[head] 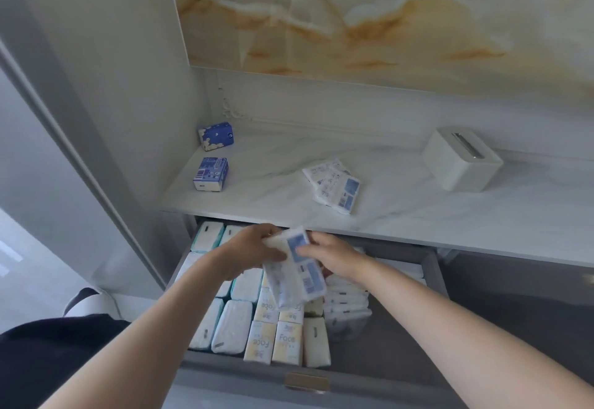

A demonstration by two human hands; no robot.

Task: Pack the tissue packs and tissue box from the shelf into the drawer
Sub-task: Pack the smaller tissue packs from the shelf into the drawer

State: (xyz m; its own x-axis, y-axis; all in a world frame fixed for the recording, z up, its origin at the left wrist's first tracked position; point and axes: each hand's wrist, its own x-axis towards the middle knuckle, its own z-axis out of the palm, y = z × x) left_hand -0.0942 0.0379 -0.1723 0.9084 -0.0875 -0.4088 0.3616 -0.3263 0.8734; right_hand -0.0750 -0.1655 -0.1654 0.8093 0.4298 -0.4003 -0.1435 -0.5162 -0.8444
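Both hands hold a bundle of flat white-and-blue tissue packs (297, 272) above the open grey drawer (398, 360). My left hand (249, 249) grips the bundle's upper left end, and my right hand (334, 256) pinches its right side. Inside the drawer stand several white, teal-edged and yellow "Face" packs (273, 338). On the marble shelf (279, 203) lie more flat white-and-blue packs (336, 185) in the middle, two small blue packs (216, 136) (210, 173) at the left, and a white tissue box (461, 159) at the right.
The drawer's right half shows bare grey bottom, and a metal handle (307, 381) sits on its front. A grey wall panel (96, 119) borders the shelf on the left. A marbled wall panel (385, 16) rises behind the shelf.
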